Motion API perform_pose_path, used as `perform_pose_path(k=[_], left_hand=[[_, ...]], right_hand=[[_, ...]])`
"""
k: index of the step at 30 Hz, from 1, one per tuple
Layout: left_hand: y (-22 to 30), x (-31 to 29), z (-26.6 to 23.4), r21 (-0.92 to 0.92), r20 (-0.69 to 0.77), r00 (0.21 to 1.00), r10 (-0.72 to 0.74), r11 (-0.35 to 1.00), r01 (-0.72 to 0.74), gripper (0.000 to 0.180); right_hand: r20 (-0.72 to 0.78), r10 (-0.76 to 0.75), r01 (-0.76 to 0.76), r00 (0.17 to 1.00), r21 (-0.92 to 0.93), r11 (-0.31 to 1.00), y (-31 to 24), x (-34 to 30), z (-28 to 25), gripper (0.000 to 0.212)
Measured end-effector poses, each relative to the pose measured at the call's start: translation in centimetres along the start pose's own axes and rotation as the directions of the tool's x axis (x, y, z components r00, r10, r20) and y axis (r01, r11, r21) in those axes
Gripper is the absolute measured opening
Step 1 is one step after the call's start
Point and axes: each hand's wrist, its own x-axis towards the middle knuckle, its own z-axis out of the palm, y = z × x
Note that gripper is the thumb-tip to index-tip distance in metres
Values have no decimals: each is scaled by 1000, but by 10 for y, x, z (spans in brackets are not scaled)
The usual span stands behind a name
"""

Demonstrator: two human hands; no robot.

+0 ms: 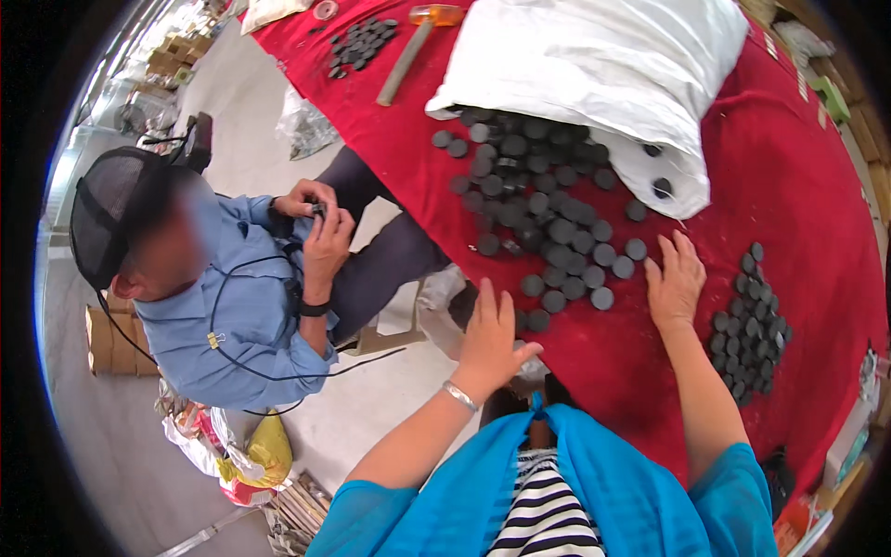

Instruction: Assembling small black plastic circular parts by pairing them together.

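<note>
A heap of black round discs, like caps (560, 232), spills from the mouth of a white woven sack (594, 56) onto a red cloth (613, 357). My left hand (492, 339) is at the near left edge of the heap by the cloth's edge, its fingers stretched out and nothing seen in it. A few discs lie right beside its fingers. My right hand (676, 281) rests at the right side of the heap, fingers spread and bare, close to the nearest discs. Whatever lies under my palms is hidden.
A separate pile of black discs (750, 325) lies to the right. Far left are a smaller group of dark pieces (364, 45) and a hammer (408, 56). A seated co-worker in a blue shirt (232, 306) holds a small dark piece (319, 210). Bags (255, 450) stand on the floor.
</note>
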Motion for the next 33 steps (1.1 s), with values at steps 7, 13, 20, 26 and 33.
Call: perform_pose_path(k=[7,13,20,26,33], left_hand=[[13,11,8,23,3,984,-177,984,177,94],[23,11,3,2,7,958,-288,958,288,90],[16,-10,30,-137,-307,933,-188,979,152,61],[2,1,24,-449,-286,890,-356,870,204,41],[28,-25,-17,-952,10,926,-378,281,125,35]], right_hand=[[-25,-6,8,1000,81,997,-7,9,-7,45],[-66,-26,34,997,114,993,-4,1,-1,44],[-55,-29,32,998,68,997,-3,2,-3,44],[-35,-30,32,999,44,999,-6,3,2,44],[-93,-113,145,989,527,837,-29,-2,-44,28]])
